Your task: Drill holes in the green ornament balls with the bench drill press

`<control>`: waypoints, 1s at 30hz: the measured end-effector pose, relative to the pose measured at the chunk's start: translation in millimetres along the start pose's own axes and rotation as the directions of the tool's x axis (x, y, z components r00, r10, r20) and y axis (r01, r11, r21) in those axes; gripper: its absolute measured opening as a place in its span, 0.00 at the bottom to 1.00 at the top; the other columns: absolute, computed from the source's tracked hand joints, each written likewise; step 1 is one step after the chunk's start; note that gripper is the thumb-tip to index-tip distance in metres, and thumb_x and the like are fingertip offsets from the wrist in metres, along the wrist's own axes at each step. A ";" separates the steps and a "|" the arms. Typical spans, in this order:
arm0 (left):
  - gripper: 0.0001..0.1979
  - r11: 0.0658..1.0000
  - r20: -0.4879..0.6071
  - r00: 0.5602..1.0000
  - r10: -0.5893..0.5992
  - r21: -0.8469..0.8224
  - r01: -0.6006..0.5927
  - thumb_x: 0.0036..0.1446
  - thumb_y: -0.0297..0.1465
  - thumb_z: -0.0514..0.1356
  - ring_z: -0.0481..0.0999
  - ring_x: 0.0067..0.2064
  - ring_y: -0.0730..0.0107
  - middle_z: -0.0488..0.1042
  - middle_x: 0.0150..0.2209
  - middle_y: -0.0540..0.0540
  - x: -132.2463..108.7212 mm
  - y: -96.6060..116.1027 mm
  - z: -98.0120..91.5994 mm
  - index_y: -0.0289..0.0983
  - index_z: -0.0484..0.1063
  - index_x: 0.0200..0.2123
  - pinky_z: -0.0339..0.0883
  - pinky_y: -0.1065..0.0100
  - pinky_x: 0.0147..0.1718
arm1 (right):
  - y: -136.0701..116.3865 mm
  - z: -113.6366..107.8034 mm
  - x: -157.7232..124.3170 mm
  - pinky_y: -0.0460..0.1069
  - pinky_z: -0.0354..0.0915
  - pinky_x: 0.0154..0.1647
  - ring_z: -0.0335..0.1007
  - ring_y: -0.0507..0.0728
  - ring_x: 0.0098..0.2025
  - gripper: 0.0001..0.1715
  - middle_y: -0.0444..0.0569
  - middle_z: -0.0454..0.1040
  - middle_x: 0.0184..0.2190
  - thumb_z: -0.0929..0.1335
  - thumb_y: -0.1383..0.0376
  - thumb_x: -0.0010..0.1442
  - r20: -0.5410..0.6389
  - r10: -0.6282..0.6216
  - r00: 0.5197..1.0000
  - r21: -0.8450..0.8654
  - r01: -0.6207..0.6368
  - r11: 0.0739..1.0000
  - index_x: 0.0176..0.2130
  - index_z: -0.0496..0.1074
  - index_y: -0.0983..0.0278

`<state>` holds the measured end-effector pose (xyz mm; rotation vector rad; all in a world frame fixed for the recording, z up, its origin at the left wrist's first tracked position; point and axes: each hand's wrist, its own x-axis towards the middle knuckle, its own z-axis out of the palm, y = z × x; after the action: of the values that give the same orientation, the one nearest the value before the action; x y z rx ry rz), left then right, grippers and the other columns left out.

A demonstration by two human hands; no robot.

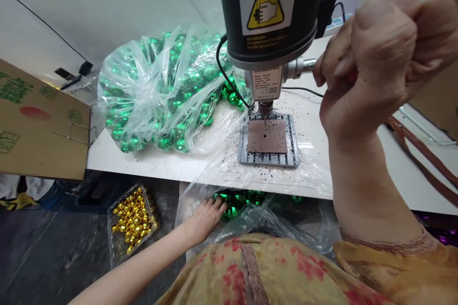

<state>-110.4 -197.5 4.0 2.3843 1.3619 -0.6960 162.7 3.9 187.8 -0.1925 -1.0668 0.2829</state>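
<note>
High on the right, my right hand is closed around the feed handle of a small bench drill press. Under its chuck, a brown square board with a small dark hole lies on the slotted metal base plate. My left hand reaches down below the table edge onto shiny green mirror-faceted balls in a clear plastic bag. Its fingers lie slightly apart on the balls, with the tips partly hidden.
A big clear bag of green balls sits left of the drill. Dark shavings dot the white table. Below left stands a clear container with gold balls. A cardboard box is at far left; brown straps lie right.
</note>
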 end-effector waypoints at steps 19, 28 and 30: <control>0.20 0.901 -0.446 0.892 -0.070 0.355 0.248 0.60 0.19 0.53 0.71 0.57 0.43 0.73 0.54 0.31 143.1 -149.4 -173.7 0.34 0.75 0.53 0.64 0.48 0.54 | 11.4 -9.0 -2.7 0.48 0.46 0.16 0.47 0.44 0.13 0.34 0.36 0.48 0.13 0.70 0.69 0.63 0.033 -0.102 0.994 -0.037 0.103 0.994 0.18 0.45 0.61; 0.27 0.911 -0.507 0.858 -0.088 0.307 0.275 0.56 0.17 0.56 0.72 0.58 0.38 0.65 0.66 0.28 131.2 -161.7 -149.8 0.35 0.71 0.58 0.67 0.50 0.49 | -6.0 -11.4 -4.1 0.50 0.47 0.19 0.50 0.45 0.16 0.34 0.37 0.51 0.14 0.70 0.66 0.64 0.112 0.018 0.994 -0.053 -0.012 0.999 0.17 0.47 0.62; 0.23 0.930 -0.539 0.842 -0.039 0.289 0.228 0.57 0.17 0.55 0.74 0.55 0.42 0.70 0.61 0.30 131.6 -165.6 -153.1 0.36 0.73 0.54 0.67 0.49 0.51 | -8.0 -12.1 -4.2 0.51 0.47 0.19 0.52 0.46 0.17 0.34 0.38 0.52 0.15 0.71 0.64 0.64 0.117 0.055 0.992 -0.064 -0.047 0.997 0.17 0.49 0.62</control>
<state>-157.5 54.2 55.2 2.9306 1.7591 -0.3332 172.6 -5.2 180.9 -0.2602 -1.1904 0.3111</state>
